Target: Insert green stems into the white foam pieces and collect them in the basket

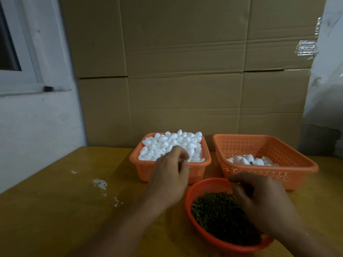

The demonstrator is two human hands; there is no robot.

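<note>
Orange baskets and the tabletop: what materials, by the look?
Left basket, right basket and round bowl: likely moulded plastic, with uniform orange walls pierced by regular holes. Tabletop: probably varnished wood or laminate, yellow-brown with a dull sheen.

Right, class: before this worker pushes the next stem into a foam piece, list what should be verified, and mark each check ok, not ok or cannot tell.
1. Foam supply: the left basket is heaped with white foam pieces. Ok.
2. Stem supply: the round bowl holds plenty of green stems. Ok.
3. Room for finished pieces: the right basket has only a few at the bottom. Ok.
4. Left hand holds a foam piece: fingers curled over the left basket, blurred. Cannot tell.
5. Right hand holds a stem: fingers curled over the bowl. Cannot tell.
</note>
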